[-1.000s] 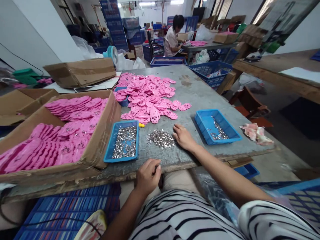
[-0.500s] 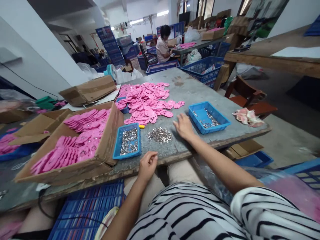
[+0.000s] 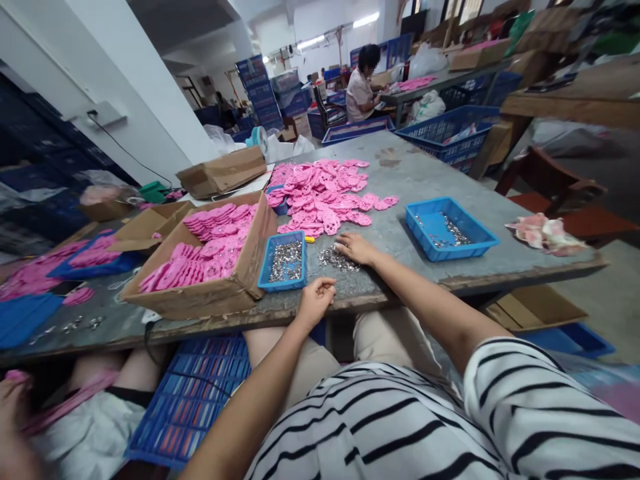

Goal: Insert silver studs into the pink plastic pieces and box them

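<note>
My right hand (image 3: 356, 248) reaches over the table, its fingers extended onto a loose pile of small shiny metal pieces (image 3: 336, 259). Closer to the table's front edge, my left hand (image 3: 316, 300) is closed, thumb and fingers curled together; whatever may be inside is hidden. Beside it on the left stands a small blue tray (image 3: 260, 275) with more metal pieces. Behind the pile lies a heap of pink flat cut-out pieces (image 3: 325, 190), with a yellow object (image 3: 309, 239) at its near edge. Another blue tray (image 3: 453, 252), on the right, holds scattered metal pieces.
A cardboard box (image 3: 200, 301) of stacked pink pieces stands at left. A crumpled cloth (image 3: 545, 233) lies near the right corner. Another person's legs (image 3: 120, 373) show at lower left, and a seated person (image 3: 361, 93) works at a farther table.
My right hand has moved left from bare table onto the metal pile. My left hand stays curled near the front edge. The view has turned left, showing more of the left side.
</note>
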Action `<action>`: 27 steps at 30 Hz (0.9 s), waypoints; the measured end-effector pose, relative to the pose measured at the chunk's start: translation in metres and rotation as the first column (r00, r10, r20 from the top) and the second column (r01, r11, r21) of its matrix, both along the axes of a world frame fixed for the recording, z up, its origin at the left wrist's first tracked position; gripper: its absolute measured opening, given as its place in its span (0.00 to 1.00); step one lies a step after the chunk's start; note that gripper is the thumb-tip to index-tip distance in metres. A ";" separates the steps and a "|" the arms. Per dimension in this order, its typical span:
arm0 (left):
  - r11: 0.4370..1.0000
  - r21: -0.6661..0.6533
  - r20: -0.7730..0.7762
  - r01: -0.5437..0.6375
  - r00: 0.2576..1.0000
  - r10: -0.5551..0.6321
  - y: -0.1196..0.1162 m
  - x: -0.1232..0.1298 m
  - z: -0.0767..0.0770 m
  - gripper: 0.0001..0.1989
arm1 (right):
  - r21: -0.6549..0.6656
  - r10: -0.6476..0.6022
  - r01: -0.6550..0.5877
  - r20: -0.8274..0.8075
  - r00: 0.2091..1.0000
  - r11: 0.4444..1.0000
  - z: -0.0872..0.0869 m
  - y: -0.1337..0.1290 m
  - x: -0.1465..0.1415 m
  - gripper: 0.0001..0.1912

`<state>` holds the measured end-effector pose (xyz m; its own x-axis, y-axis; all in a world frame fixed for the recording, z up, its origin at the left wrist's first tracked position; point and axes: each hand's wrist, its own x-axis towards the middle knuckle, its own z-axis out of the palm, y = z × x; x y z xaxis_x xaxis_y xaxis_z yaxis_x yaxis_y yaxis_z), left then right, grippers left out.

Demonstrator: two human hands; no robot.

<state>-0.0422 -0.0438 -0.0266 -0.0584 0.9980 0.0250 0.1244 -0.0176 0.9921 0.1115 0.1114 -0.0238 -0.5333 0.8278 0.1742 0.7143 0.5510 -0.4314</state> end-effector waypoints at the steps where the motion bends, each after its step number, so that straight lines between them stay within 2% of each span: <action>1: 1.000 -0.004 0.007 -0.001 1.000 0.001 0.000 0.000 0.000 0.13 | -0.007 0.059 -0.059 -0.003 0.998 0.998 0.002 0.002 -0.005 0.25; 5: 1.000 -0.005 0.030 -0.014 0.999 0.014 -0.001 0.001 0.003 0.14 | -0.034 0.276 -0.277 -0.020 0.961 0.960 0.007 0.005 -0.014 0.23; 9: 0.999 0.005 0.047 -0.046 0.998 0.045 -0.007 -0.003 0.007 0.16 | -0.068 0.416 -0.417 -0.033 0.909 0.906 0.012 0.006 -0.013 0.23; 15: 0.997 -0.012 0.014 -0.078 0.997 0.078 -0.022 -0.014 0.014 0.16 | -0.073 0.495 -0.497 -0.051 0.868 0.864 0.020 0.020 -0.027 0.22; 20: 0.996 -0.060 -0.067 -0.068 0.996 0.063 -0.038 -0.026 0.018 0.14 | -0.115 0.590 -0.588 -0.017 0.807 0.801 0.024 0.023 -0.044 0.18; 27: 0.995 -0.092 -0.165 -0.034 0.986 0.019 -0.056 -0.043 0.019 0.10 | -0.161 0.674 -0.658 0.075 0.735 0.736 0.028 -0.001 -0.020 0.19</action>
<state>-0.0847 -0.0998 -0.0079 -0.0877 0.9945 -0.0579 0.2840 0.0807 0.9554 0.0916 0.1103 0.0040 -0.9651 0.2619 -0.0017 0.2333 0.8567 -0.4601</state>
